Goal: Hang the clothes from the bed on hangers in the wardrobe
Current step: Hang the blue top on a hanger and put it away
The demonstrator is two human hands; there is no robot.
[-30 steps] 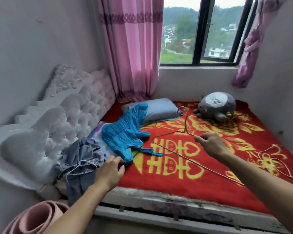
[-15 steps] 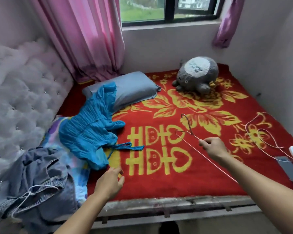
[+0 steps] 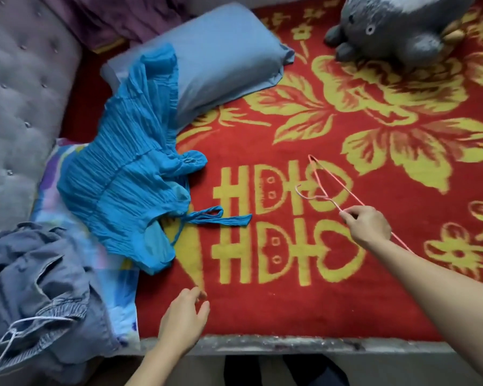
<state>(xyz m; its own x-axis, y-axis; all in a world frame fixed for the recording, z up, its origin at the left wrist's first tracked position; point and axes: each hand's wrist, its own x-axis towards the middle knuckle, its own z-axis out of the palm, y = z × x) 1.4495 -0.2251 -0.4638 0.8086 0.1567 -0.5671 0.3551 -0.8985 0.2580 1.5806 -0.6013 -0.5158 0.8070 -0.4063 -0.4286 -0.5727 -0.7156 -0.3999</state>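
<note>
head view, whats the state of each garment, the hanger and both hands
blue dress, lying crumpled, one end over the pillow, not on a hanger
denim garment, heaped at the left of the bed
right hand, pinching the pink hanger
pink hanger, bare
left hand, open, holding nothing

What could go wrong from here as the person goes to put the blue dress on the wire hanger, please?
The right hand only pinches the pink wire hanger on one thin arm, so that grip may let it twist or slip. Its open hook could snag the loose ties of the blue dress. The dress lies bunched, so the free left hand may struggle to find its neckline.
</note>
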